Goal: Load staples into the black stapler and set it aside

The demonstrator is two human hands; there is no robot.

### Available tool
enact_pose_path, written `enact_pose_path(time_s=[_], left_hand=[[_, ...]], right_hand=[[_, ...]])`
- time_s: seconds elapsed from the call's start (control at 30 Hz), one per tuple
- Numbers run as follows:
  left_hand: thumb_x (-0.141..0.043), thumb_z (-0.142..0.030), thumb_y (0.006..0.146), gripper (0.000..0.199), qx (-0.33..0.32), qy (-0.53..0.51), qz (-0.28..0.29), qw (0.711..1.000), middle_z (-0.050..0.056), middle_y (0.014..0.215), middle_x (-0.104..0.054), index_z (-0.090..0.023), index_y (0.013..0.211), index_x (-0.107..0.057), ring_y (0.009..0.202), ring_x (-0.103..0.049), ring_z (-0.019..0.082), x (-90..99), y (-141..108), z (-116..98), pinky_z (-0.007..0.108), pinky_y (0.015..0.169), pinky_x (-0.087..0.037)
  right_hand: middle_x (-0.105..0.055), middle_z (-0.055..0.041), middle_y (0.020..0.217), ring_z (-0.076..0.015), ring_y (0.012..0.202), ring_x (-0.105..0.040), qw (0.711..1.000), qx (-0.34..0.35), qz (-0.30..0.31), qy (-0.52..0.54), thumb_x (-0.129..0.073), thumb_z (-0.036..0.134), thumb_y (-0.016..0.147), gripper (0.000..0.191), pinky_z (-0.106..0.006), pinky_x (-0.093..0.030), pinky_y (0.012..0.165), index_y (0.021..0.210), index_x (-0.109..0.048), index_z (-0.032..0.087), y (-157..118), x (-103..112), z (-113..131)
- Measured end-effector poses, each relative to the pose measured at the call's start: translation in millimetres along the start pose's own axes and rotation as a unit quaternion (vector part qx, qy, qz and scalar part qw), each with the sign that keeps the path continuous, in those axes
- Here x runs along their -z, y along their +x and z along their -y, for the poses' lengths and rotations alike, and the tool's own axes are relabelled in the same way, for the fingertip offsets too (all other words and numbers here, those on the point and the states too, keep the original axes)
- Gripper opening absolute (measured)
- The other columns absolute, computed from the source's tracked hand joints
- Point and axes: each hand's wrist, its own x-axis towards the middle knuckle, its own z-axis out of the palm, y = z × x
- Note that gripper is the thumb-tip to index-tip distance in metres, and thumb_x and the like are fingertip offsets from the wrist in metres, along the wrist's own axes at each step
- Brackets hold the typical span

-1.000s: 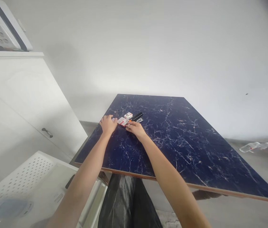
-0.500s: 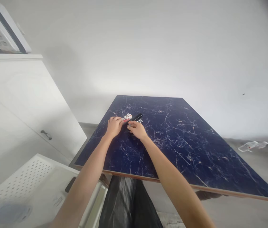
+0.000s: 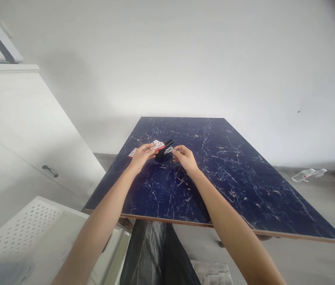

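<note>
My left hand (image 3: 142, 155) is closed on a small red-and-white box (image 3: 158, 145), holding it tilted over the table. A second red-and-white box (image 3: 132, 152) lies flat beside that hand, partly covered by it. Between my hands is a black stapler (image 3: 161, 152) with a silvery metal part (image 3: 169, 150) showing on its right side. My right hand (image 3: 184, 157) has its thumb and forefinger pinched together at the end of the silvery part. What sits between those fingertips is too small to make out.
The dark blue marbled table (image 3: 220, 178) stands against a white wall. A white cabinet (image 3: 36, 130) with a dark handle is on the left, above a perforated white unit (image 3: 26, 225). A clear plastic bottle (image 3: 306, 174) lies on the floor to the right.
The small box that stood on the table beyond my left hand is now in that hand. My right hand has moved right, off the near end of the stapler. The view has shifted slightly.
</note>
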Motion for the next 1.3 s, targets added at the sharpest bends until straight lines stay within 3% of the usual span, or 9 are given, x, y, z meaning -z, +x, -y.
enact_pose_path(time_s=[0.17, 0.33, 0.47, 0.57, 0.73, 1.0, 1.17, 1.3], left_hand=[[-0.08, -0.021, 0.069, 0.042, -0.023, 0.042, 0.057, 0.997, 0.011, 0.123, -0.071, -0.018, 0.11, -0.071, 0.111, -0.068, 0.027, -1.0, -3, 0, 0.046, 0.103, -0.049], [-0.081, -0.022, 0.069, 0.047, -0.021, 0.033, 0.128, 0.991, 0.011, 0.135, -0.065, -0.02, 0.115, -0.071, 0.114, -0.066, 0.03, -5.2, -8, -6, 0.046, 0.098, -0.053], [-0.07, -0.032, 0.085, 0.043, 0.019, -0.091, 0.137, 0.986, 0.011, 0.135, -0.065, -0.022, 0.127, -0.067, 0.115, -0.066, 0.028, -5.3, -10, -8, 0.041, 0.094, -0.057], [-0.068, -0.027, 0.086, 0.039, 0.048, -0.149, 0.143, 0.977, 0.01, 0.131, -0.067, -0.022, 0.125, -0.068, 0.111, -0.068, 0.024, -5.0, -9, -7, 0.034, 0.09, -0.059], [-0.069, -0.027, 0.087, 0.032, 0.076, -0.165, 0.168, 0.969, 0.009, 0.123, -0.071, -0.022, 0.119, -0.072, 0.107, -0.069, 0.022, -6.8, -11, -5, 0.032, 0.089, -0.059], [-0.071, -0.029, 0.086, 0.043, 0.058, -0.158, 0.211, 0.963, 0.011, 0.141, -0.06, -0.021, 0.128, -0.067, 0.128, -0.059, 0.03, -8.6, -14, -7, 0.044, 0.106, -0.051], [-0.066, -0.024, 0.089, 0.041, 0.057, -0.194, 0.205, 0.958, 0.011, 0.143, -0.059, -0.018, 0.129, -0.066, 0.133, -0.054, 0.029, -7.0, -15, -9, 0.041, 0.114, -0.044], [-0.059, -0.016, 0.089, 0.04, 0.088, -0.218, 0.17, 0.957, 0.013, 0.137, -0.063, -0.013, 0.127, -0.067, 0.128, -0.059, 0.028, -4.3, -14, -14, 0.04, 0.111, -0.047]], right_hand=[[-0.07, -0.0032, 0.082, -0.0175, 0.076, -0.068, 1.0, -0.011, 0.002, -0.026, -0.069, 0.046, 0.079, 0.03, -0.029, -0.059, 0.067, 0.093, -0.067, 0.019, 1, -6, -4], [-0.074, -0.0044, 0.085, -0.0172, 0.076, -0.07, 0.999, -0.02, 0.024, -0.013, -0.071, 0.042, 0.079, 0.027, -0.032, -0.06, 0.075, 0.093, -0.07, 0.019, 1, -5, -5], [-0.076, -0.0054, 0.09, -0.0175, 0.078, -0.072, 0.998, -0.043, 0.015, 0.051, -0.074, 0.038, 0.076, 0.026, -0.032, -0.06, 0.078, 0.092, -0.07, 0.018, -1, -7, -1], [-0.075, -0.005, 0.091, -0.0173, 0.081, -0.072, 0.997, -0.046, 0.015, 0.065, -0.075, 0.038, 0.075, 0.027, -0.031, -0.06, 0.08, 0.09, -0.069, 0.018, -3, -9, 1], [-0.075, -0.0039, 0.087, -0.0163, 0.078, -0.071, 0.997, -0.042, 0.019, 0.062, -0.074, 0.038, 0.075, 0.024, -0.03, -0.06, 0.079, 0.087, -0.067, 0.018, -6, -13, 2], [-0.072, -0.0018, 0.08, -0.0165, 0.073, -0.071, 0.999, -0.03, 0.011, 0.036, -0.077, 0.037, 0.073, 0.027, -0.031, -0.062, 0.075, 0.089, -0.065, 0.019, -8, -14, 2], [-0.071, -0.0009, 0.077, -0.0158, 0.071, -0.07, 0.999, -0.023, 0.021, 0.043, -0.077, 0.04, 0.074, 0.028, -0.031, -0.062, 0.075, 0.088, -0.066, 0.018, -8, -15, 3], [-0.072, -0.0021, 0.078, -0.0163, 0.069, -0.071, 0.998, -0.016, 0.009, 0.058, -0.074, 0.043, 0.076, 0.029, -0.031, -0.062, 0.071, 0.088, -0.065, 0.019, -7, -14, 5]])
